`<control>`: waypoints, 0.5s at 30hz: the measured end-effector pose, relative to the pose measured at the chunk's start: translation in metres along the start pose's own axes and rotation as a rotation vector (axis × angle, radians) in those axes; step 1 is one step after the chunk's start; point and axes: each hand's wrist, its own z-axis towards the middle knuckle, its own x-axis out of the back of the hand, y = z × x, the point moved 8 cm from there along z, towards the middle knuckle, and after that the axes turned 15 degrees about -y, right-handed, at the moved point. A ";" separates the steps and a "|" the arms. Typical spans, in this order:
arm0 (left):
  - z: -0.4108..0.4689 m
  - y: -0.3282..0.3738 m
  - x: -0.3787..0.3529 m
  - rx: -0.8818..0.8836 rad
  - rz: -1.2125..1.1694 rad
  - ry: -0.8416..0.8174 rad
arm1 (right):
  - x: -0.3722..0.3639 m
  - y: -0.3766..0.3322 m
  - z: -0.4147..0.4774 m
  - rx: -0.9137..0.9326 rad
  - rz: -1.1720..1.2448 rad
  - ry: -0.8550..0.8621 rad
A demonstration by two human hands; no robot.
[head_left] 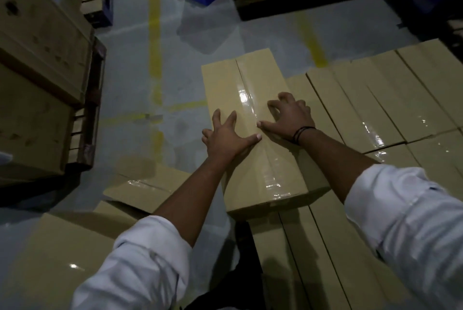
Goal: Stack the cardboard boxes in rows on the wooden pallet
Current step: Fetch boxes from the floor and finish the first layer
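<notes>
Grey warehouse floor [140, 64] with yellow lines runs beside the stack; my left hand [226, 135] lies flat and spread on the long box [250, 99], my right hand [288, 115] presses on arched fingertips, neither gripping; the box rests at the left edge of the lower layer of boxes [375, 99]; I should push evenly and slide it flush with that layer; plain brown cardboard, glossy tape along its seam

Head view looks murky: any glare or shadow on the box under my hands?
Head view: dim, edges sink into shadow; glare streaks on the clear tape seam of the long tan cardboard box; left hand and right hand sharp; far cardboard stacks soft.
</notes>
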 end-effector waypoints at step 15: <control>0.161 -0.025 -0.037 -0.055 -0.015 -0.109 | -0.045 0.057 0.165 -0.039 0.066 -0.037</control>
